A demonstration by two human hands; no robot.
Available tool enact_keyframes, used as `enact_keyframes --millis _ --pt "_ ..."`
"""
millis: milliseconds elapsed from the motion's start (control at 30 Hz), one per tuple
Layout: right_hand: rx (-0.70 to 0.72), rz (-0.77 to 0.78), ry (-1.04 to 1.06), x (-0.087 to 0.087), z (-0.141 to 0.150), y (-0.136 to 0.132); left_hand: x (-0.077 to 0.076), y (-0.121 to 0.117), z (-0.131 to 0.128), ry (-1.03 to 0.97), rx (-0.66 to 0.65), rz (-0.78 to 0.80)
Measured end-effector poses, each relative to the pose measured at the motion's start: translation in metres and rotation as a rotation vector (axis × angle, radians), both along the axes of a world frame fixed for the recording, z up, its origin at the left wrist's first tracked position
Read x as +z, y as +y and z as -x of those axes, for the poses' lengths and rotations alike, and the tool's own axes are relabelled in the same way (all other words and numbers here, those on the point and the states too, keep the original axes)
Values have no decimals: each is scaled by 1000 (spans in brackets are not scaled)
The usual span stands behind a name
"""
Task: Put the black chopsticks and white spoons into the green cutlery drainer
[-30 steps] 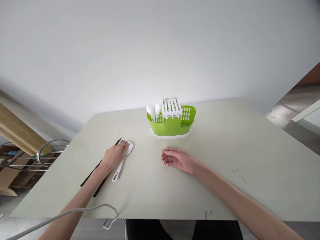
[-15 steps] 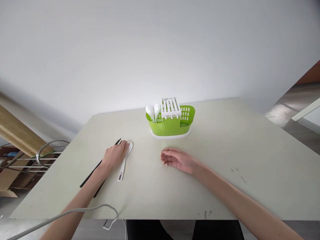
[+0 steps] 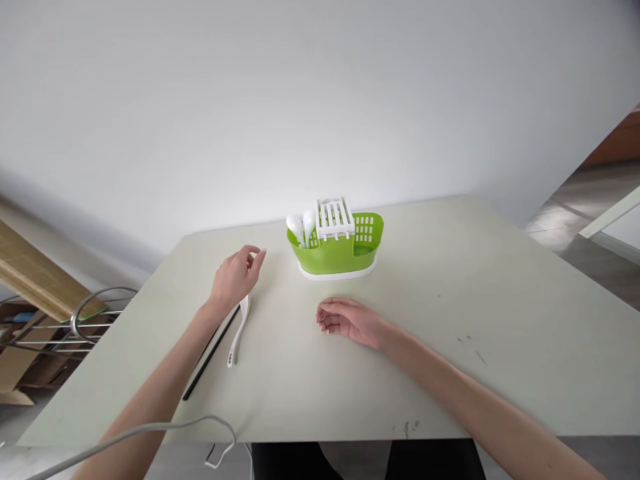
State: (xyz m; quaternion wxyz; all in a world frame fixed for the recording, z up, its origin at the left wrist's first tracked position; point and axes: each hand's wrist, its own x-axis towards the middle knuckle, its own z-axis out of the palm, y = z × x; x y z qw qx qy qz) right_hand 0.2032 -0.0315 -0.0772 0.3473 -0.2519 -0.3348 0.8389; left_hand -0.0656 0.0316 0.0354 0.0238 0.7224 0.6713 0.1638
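My left hand (image 3: 236,275) is raised above the left part of the table, its fingers loosely bent and apart, with nothing visible between them. Just below it lies a white spoon (image 3: 239,333); my hand partly hides its bowl end. Beside the spoon, black chopsticks (image 3: 207,363) rest partly under my wrist and forearm. My right hand (image 3: 350,321) lies on its side on the table, fingers softly curled and holding nothing. Beyond both hands stands a green cutlery basket (image 3: 333,259) with a white slatted rack. Two white spoons (image 3: 302,228) stand in its left compartment, bowls up.
A pale table (image 3: 450,280) reaches back to a plain wall. A grey cable (image 3: 165,427) crosses in front of my left forearm at the near edge. Off the table's left side are a metal wire rack (image 3: 75,327) and a wooden board (image 3: 40,273).
My left hand has let go of the white spoon and lifted forward, away from it. The spoon has turned and shifted slightly left. My right hand stays in its place.
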Motion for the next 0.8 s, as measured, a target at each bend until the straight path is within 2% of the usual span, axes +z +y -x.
enact_keyframes --millis 133,233,500,633,800 --pt "-2 1 -6 3 -1 0 13 25 -35 -84 -112 -187" --pt "3 -3 2 3 -1 1 18 44 -59 -53 -182 -269" --pt "2 2 10 5 -2 3 25 78 -106 203 -136 -19" --pt "6 2 14 8 -4 4 27 84 -116 340 -143 -42" --pt "6 5 17 8 -5 5 28 90 -116 375 -152 -28"
